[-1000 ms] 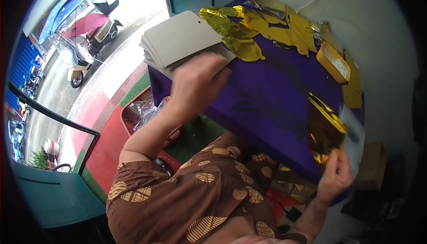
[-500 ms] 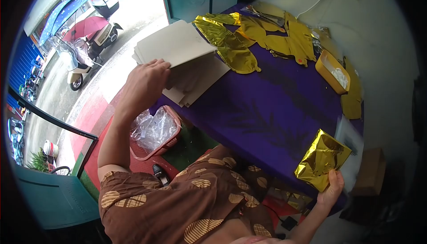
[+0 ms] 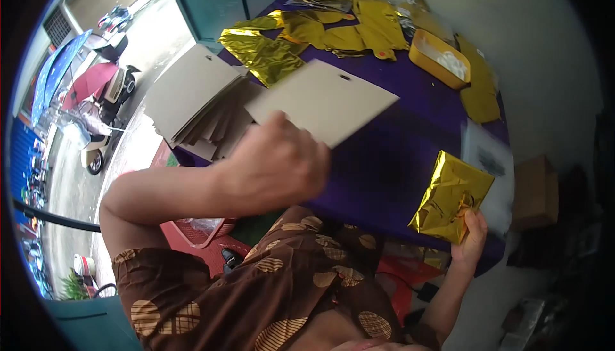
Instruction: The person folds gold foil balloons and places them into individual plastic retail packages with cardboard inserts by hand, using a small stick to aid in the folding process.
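Observation:
My left hand [image 3: 282, 159], slightly blurred, is closed at the near edge of a pale cardboard sheet [image 3: 327, 98] with a small dark slot, held over the table. To its left lies a fanned stack of similar sheets [image 3: 192, 95] at the table's edge. At the right, my right hand [image 3: 471, 236] pinches the lower corner of a folded gold foil balloon [image 3: 451, 197], shiny and creased. Just behind that balloon is a clear plastic bag stack [image 3: 490, 152] with a dark print.
Flat gold foil balloons [image 3: 375, 24] line the back of the purple-covered table [image 3: 365, 165]. A yellow tray [image 3: 442, 59] holds white items. A red basket [image 3: 198, 232] stands below on the left, and a cardboard box [image 3: 535, 191] sits at the right.
My left hand has taken a cardboard sheet off the stack and moved right with it. My right hand still holds the folded foil balloon. The whole view has shifted.

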A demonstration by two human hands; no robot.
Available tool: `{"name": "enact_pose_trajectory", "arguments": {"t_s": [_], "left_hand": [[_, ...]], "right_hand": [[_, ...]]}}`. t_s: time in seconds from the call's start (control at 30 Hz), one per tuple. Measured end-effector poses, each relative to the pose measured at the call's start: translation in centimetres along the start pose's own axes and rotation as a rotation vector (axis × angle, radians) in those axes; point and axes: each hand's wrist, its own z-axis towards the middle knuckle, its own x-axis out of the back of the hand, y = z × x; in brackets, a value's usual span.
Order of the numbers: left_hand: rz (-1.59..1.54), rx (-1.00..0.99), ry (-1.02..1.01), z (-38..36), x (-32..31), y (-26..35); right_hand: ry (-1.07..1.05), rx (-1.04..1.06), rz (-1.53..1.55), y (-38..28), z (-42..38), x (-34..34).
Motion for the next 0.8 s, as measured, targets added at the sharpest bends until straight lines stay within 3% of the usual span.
{"name": "enact_pose_trajectory", "arguments": {"t_s": [0.13,0.17,0.27,0.3,0.33,0.4,0.53,0.6,0.7,0.8], "left_hand": [[-0.344,-0.031,-0.156,5.2,-2.7,4.5],[-0.529,-0.028,-0.154,6.2,-3.1,4.9],[-0.707,-0.035,-0.246,8.4,-4.3,4.9],[-0.693,-0.127,-0.483,9.6,-4.9,4.0],[-0.592,-0.258,-0.363,9.5,-6.4,2.9],[-0.511,-0.364,-0.459,10.0,-7.6,0.1],[-0.518,-0.327,-0.542,10.3,-11.8,-0.8],[-0.501,-0.288,-0.438,10.0,-13.8,0.1],[-0.466,-0.182,-0.346,9.8,-14.1,1.9],[-0.443,-0.143,-0.425,10.7,-13.0,2.4]], "right_hand": [[-0.001,-0.004,0.032,0.1,-0.1,0.2],[0.007,0.001,0.04,0.1,-0.1,0.0],[-0.036,-0.001,0.064,0.2,0.2,1.5],[-0.047,-0.004,0.078,0.2,0.2,1.4],[-0.06,-0.007,0.092,0.3,0.2,1.3],[-0.055,-0.01,0.113,0.6,0.2,1.2],[-0.037,-0.043,0.128,0.2,0.1,0.5],[-0.015,-0.049,0.129,0.1,-0.1,0.2],[-0.017,-0.067,0.14,0.0,-0.1,0.2],[-0.019,-0.081,0.158,0.1,-0.2,0.2]]}}
